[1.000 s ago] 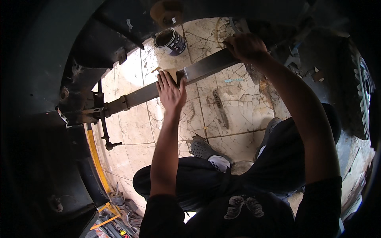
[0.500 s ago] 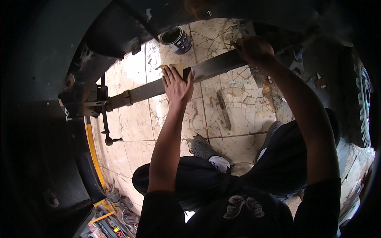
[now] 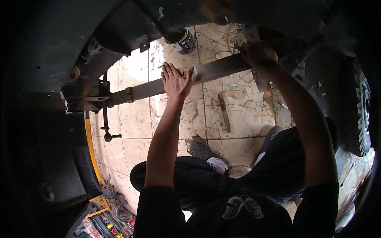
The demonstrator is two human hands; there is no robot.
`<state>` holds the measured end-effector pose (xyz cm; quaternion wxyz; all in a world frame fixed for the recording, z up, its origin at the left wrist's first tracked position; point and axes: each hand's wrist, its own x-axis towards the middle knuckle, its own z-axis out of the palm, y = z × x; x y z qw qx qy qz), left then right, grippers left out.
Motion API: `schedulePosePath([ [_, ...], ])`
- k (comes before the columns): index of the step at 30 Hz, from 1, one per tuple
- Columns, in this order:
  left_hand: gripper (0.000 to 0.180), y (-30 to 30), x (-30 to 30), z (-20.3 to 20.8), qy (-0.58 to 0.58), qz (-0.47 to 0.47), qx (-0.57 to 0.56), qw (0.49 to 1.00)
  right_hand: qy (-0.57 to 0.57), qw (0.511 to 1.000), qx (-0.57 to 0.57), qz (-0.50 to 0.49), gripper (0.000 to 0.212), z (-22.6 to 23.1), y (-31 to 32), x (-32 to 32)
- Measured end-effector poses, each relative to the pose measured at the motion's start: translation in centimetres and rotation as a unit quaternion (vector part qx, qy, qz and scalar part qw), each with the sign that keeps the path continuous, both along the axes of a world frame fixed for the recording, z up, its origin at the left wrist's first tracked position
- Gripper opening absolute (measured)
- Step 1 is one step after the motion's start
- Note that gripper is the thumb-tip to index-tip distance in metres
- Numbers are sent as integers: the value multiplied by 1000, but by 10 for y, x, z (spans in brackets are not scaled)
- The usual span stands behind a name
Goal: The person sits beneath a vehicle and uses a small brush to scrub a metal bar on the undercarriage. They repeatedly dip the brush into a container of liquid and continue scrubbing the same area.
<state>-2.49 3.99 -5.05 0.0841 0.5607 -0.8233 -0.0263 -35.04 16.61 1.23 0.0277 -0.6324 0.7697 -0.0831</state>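
Observation:
A long dark metal beam (image 3: 220,69) runs crosswise in front of me, rising toward the right. My left hand (image 3: 176,84) lies flat over its middle, fingers stretched and thumb apart. Under that hand is a thin tan sheet that looks like sandpaper (image 3: 181,71), mostly hidden by the fingers. A pale, shinier patch shows on the beam just right of the thumb. Farther right, my right hand (image 3: 260,54) is closed around the beam's upper right part, its fingertips in shadow.
An open paint can (image 3: 185,43) stands on the cracked tile floor beyond the beam. A flat, file-like tool (image 3: 224,113) lies between the beam and my shoes. Dark vehicle panels surround the far and left sides; a toothed tyre (image 3: 363,113) is at right. Tools (image 3: 105,222) pile up lower left.
My left hand has slid slightly away from me across the beam, and less of the tan sheet shows. The right hand keeps its hold. The whole view has shifted a little.

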Motion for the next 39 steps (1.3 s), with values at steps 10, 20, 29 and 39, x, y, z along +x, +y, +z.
schedulePosePath([
  [10, 112, 61, 16, -5, -34, -87, -25, 995, 6, 999, -32, 6, 48, -8, 2, -10],
  [20, 119, 51, 0, -6, -22, -58, 2, 998, -5, 1000, 1, -28, 45, 4, 4, -4],
  [29, 122, 31, 3, 5, -43, -18, 32, 998, 8, 1000, -23, 2, 47, -6, 0, 0],
  [39, 120, 54, -6, 3, -21, -32, 23, 999, -4, 1000, 3, -16, 46, 6, 2, 2],
])
